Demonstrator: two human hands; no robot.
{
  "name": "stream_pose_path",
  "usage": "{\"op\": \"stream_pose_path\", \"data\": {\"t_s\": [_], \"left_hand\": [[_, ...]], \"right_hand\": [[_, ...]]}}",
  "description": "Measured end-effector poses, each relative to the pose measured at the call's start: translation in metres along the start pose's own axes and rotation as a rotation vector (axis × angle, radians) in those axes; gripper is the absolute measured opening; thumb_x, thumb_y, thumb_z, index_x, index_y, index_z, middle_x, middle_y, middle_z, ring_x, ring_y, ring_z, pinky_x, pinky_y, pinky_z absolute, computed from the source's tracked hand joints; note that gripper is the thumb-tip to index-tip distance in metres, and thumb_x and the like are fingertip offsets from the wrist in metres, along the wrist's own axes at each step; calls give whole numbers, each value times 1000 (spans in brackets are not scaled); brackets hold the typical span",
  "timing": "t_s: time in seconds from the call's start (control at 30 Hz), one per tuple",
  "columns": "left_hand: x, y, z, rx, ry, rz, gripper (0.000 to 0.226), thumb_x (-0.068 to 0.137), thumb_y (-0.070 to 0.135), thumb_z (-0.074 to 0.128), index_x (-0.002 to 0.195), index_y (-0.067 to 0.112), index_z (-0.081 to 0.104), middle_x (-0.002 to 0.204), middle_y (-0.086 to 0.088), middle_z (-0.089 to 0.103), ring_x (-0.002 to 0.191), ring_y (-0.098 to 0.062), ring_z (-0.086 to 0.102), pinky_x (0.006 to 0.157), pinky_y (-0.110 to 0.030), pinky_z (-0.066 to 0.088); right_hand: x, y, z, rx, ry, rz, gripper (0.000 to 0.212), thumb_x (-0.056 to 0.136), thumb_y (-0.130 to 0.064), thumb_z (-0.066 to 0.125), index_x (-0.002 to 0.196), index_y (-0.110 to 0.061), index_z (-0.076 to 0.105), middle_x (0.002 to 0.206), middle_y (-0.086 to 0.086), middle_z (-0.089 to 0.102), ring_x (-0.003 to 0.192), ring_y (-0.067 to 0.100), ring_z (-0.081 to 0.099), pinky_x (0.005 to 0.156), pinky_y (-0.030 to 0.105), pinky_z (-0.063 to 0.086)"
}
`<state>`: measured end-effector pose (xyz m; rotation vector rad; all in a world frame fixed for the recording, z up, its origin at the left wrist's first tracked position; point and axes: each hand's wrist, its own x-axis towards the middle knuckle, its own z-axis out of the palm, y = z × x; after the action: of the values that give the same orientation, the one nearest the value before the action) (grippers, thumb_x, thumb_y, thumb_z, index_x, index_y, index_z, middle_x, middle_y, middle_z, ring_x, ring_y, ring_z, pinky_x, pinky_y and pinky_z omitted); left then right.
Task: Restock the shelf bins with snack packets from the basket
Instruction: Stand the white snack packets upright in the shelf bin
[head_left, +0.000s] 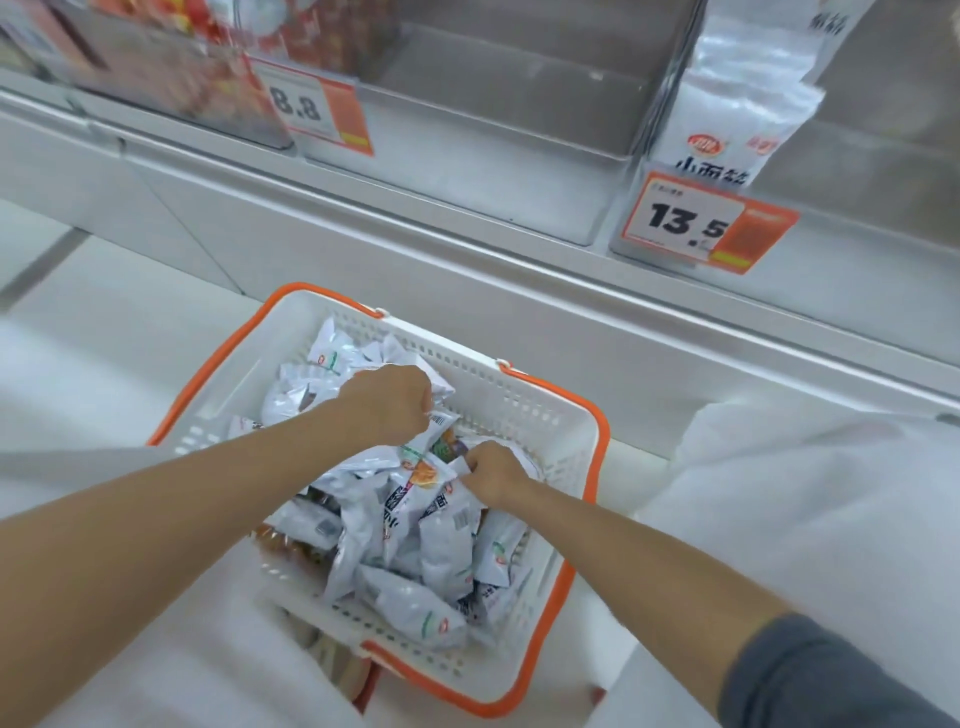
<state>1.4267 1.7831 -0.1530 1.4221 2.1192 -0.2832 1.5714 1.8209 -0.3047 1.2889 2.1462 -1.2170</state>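
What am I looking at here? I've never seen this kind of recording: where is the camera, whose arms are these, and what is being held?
There is no machine here. A person wears one wide-angle camera on the head, looking forward and down, so both bare arms reach in from the bottom of the picture. The left hand and the right hand are down in a white basket with an orange rim, each with fingers curled on silvery snack packets from the pile. Above is the shelf: a clear bin that looks empty, an 8.8 price tag, a 13.5 price tag and a white bag behind it.
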Motion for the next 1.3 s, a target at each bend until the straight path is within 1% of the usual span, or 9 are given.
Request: {"op": "stream_pose_path", "data": {"t_s": [0.2, 0.33, 0.43, 0.53, 0.73, 0.87, 1.03, 1.2, 1.3], "left_hand": [[-3, -6, -4, -105, -38, 92, 48, 87, 20, 65, 132, 19, 50, 134, -2, 53, 111, -22, 56, 95, -35, 47], [-18, 15, -15, -489, -83, 315, 85, 76, 25, 82, 146, 21, 33, 141, 7, 45, 122, -14, 51, 91, -18, 45], [-30, 37, -24, -828, -112, 434, 50, 71, 11, 85, 114, 14, 59, 106, 4, 68, 89, -10, 67, 76, -21, 56], [-31, 54, -32, -940, -96, 458, 27, 72, 6, 84, 91, 7, 65, 77, 2, 68, 69, -6, 65, 63, -19, 53], [-29, 73, -44, -1014, -138, 452, 17, 76, 10, 80, 90, 6, 71, 85, -8, 74, 76, -17, 70, 69, -26, 56], [-28, 82, -53, -993, -112, 480, 9, 79, 12, 77, 86, 12, 71, 76, 3, 74, 69, -11, 69, 69, -23, 54], [-29, 94, -67, -994, -28, 492, 25, 79, 18, 78, 102, 9, 71, 94, -6, 76, 91, -24, 72, 83, -34, 58], [-36, 117, -95, -990, 79, 541, 18, 77, 13, 80, 89, 17, 67, 81, 2, 72, 67, -7, 67, 58, -18, 52], [-35, 132, -121, -912, 252, 584, 38, 74, 29, 82, 103, 17, 61, 99, -1, 69, 81, -9, 65, 68, -23, 53]], "right_hand": [[-46, -24, -91, -134, 200, -261, 37, 93, -2, 46, 61, -21, 44, 76, 6, 53, 75, 24, 50, 69, 30, 37], [-102, -42, -156, -155, 288, -442, 13, 99, -14, 48, 92, -13, 59, 89, 4, 61, 80, 22, 53, 74, 36, 43], [-140, -49, -184, 109, 451, -556, 11, 98, -12, 51, 95, -11, 61, 88, 7, 66, 80, 21, 59, 73, 36, 46], [-159, -51, -197, 259, 545, -625, 12, 98, -13, 54, 96, -20, 65, 86, -5, 68, 80, 11, 61, 75, 35, 49], [-178, -36, -226, 408, 572, -618, 17, 96, -3, 56, 92, -15, 68, 75, -8, 71, 66, 3, 63, 63, 23, 52], [-183, -30, -236, 497, 580, -605, 24, 96, -3, 55, 90, -21, 68, 74, -8, 74, 70, 5, 67, 68, 22, 54], [-191, -22, -240, 778, 505, -474, 18, 94, -17, 61, 111, -10, 65, 91, 3, 76, 83, 18, 72, 80, 33, 59], [-204, -12, -244, 774, 447, -375, 18, 88, -13, 68, 106, -9, 70, 99, 3, 76, 88, 13, 72, 86, 29, 56], [-219, -5, -265, 859, 594, -372, 12, 89, -10, 67, 100, -8, 69, 92, 2, 76, 78, 11, 69, 72, 23, 55]]}}
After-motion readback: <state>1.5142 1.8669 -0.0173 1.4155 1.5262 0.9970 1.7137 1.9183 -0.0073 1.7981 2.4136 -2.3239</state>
